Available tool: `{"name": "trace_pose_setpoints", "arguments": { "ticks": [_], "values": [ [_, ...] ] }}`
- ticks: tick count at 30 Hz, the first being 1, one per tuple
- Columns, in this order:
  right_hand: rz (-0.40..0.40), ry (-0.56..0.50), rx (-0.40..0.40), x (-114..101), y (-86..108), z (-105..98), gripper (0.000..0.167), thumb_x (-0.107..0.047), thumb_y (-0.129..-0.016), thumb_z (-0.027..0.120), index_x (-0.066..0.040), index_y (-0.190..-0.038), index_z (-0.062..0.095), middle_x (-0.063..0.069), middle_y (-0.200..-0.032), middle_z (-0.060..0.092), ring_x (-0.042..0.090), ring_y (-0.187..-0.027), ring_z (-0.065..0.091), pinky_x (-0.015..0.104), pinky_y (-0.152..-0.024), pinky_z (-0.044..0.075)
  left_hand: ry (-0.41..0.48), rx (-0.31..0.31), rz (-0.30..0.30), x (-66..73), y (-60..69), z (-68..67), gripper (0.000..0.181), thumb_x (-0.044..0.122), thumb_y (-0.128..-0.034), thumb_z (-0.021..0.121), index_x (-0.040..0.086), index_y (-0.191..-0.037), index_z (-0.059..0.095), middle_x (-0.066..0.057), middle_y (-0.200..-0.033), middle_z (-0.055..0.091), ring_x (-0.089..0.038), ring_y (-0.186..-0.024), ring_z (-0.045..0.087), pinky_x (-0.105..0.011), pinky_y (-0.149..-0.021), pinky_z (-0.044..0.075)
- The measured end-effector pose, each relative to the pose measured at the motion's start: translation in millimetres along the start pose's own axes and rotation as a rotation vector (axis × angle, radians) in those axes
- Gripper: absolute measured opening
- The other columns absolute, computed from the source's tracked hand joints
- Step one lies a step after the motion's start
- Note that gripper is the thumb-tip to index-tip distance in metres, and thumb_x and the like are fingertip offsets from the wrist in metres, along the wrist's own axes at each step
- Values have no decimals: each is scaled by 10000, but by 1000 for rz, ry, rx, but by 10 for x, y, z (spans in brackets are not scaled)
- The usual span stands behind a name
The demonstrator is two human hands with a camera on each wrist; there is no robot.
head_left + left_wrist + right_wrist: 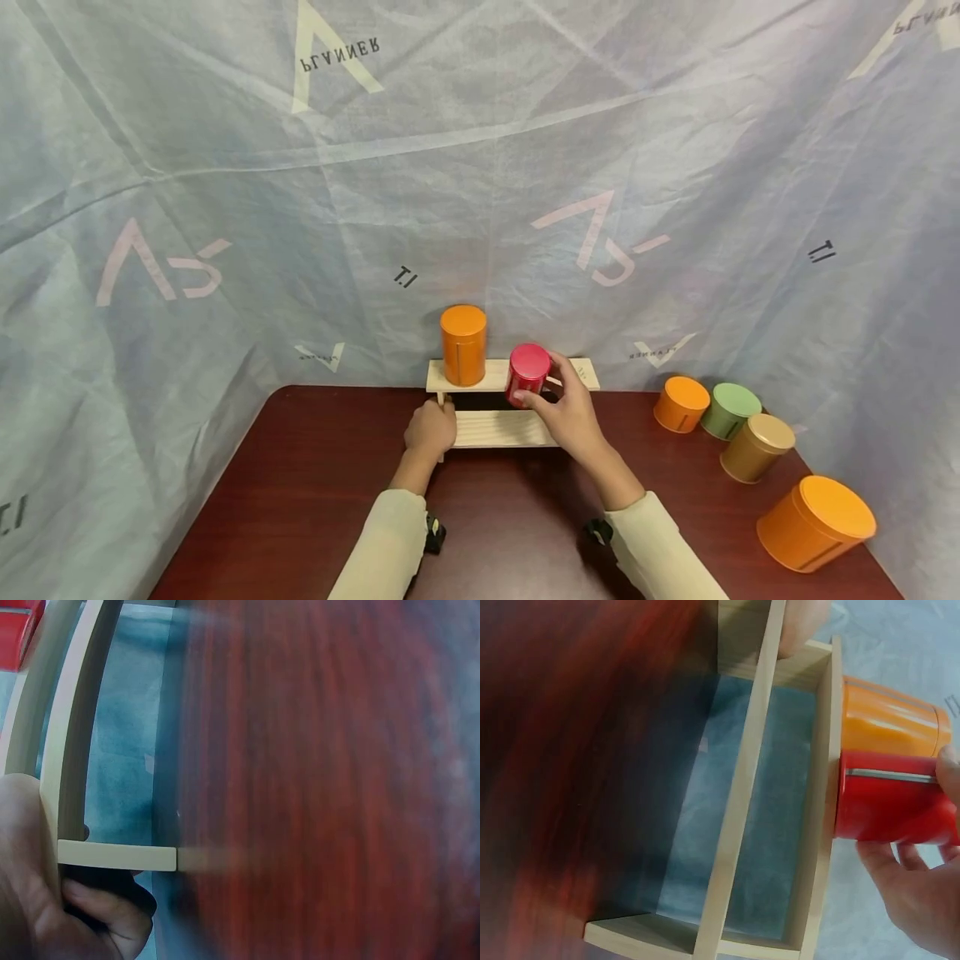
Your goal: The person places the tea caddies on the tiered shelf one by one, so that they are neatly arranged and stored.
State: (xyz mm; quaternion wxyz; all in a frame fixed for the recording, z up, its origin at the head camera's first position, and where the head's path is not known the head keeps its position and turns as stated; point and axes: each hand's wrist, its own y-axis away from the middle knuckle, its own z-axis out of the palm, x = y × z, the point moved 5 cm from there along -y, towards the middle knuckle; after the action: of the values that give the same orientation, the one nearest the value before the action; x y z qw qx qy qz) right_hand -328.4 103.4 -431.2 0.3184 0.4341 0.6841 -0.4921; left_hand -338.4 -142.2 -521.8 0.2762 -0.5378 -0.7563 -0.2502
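1. The right hand is holding the red tin roughly upright, fingers curving round its side and the thumb pressing the near face. The tin is being held at the front edge of the upper shelf; whether its base is touching the board is not showing clearly.
2. The left hand, at eight o'clock from the red tin, is gripping the left end of the wooden rack, probably bracing it; a firm grip there would be stopping the light frame from sliding.
3. Seating the tin well is likely calling for a level base, a little more reach toward twelve o'clock, and fingers loosening only once the board is bearing the weight.
4. The tall orange tin is standing on the same shelf at ten o'clock, near but apart in the head view, so a sideways drift could be knocking it.
5. The shelf is narrow: its front edge is overhanging a gap, and the backdrop is hanging close behind. Bare board is showing at two o'clock.
6. The counter is offering open room at six and eight o'clock; the small orange tin, green tin, gold tin and large orange tin are occupying three to four o'clock.
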Motion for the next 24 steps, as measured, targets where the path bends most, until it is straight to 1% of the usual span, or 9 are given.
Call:
{"name": "trace_pose_setpoints", "arguments": {
  "ticks": [2,5,9,11,15,19,22,24],
  "values": [
    [21,32,-1,34,-30,21,797,-205,-849,906,-139,-1523,486,120,-1418,639,332,-1275,654,486,-1062,577,-1,-3,2,-8,11,-5,444,350,-1114,398,77,-844,621,-97,-630,595,-257,-471,592,-398,-474,453],
    [34,59,6,74,-89,45,818,-210,-853,902,-111,-1541,473,157,-1398,662,345,-1245,675,488,-1031,592,-1,1,6,-12,22,-11,442,343,-1108,403,87,-816,613,-93,-632,593,-256,-485,587,-392,-477,448],
    [33,49,7,108,-188,80,819,-180,-857,893,-58,-1545,465,213,-1380,670,372,-1239,674,523,-1056,572,2,4,1,-8,3,-8,448,342,-1105,400,92,-796,606,-88,-639,588,-254,-500,582,-387,-472,440],
    [37,40,2,125,-219,104,815,-171,-855,892,-50,-1539,467,221,-1374,670,379,-1247,665,540,-1072,560,3,4,-2,-11,-4,0,446,345,-1107,396,90,-803,601,-90,-643,585,-257,-498,582,-388,-465,436],
    [45,7,4,182,-237,163,805,-178,-865,886,-56,-1538,462,213,-1391,662,382,-1270,652,547,-1090,547,8,2,-12,-15,-7,16,453,350,-1108,386,91,-804,598,-93,-640,578,-262,-493,578,-388,-461,430],
    [44,-13,28,244,-223,206,792,-174,-866,884,-52,-1533,474,207,-1418,658,379,-1276,660,538,-1088,550,7,-11,-16,-2,6,3,469,346,-1112,387,90,-782,601,-93,-628,576,-259,-495,579,-388,-456,434],
    [46,-4,52,264,-207,222,767,-176,-856,892,-46,-1510,512,203,-1396,677,379,-1244,689,532,-1048,575,6,-17,-15,-5,11,-3,461,345,-1114,397,89,-793,606,-94,-626,581,-262,-493,585,-387,-453,440],
    [39,6,65,252,-212,234,749,-186,-848,902,-43,-1489,541,194,-1375,691,373,-1220,707,525,-1003,598,-1,-17,-16,-12,-8,-1,466,355,-1115,385,94,-798,606,-90,-623,583,-257,-486,587,-387,-457,444]
  ]
}}
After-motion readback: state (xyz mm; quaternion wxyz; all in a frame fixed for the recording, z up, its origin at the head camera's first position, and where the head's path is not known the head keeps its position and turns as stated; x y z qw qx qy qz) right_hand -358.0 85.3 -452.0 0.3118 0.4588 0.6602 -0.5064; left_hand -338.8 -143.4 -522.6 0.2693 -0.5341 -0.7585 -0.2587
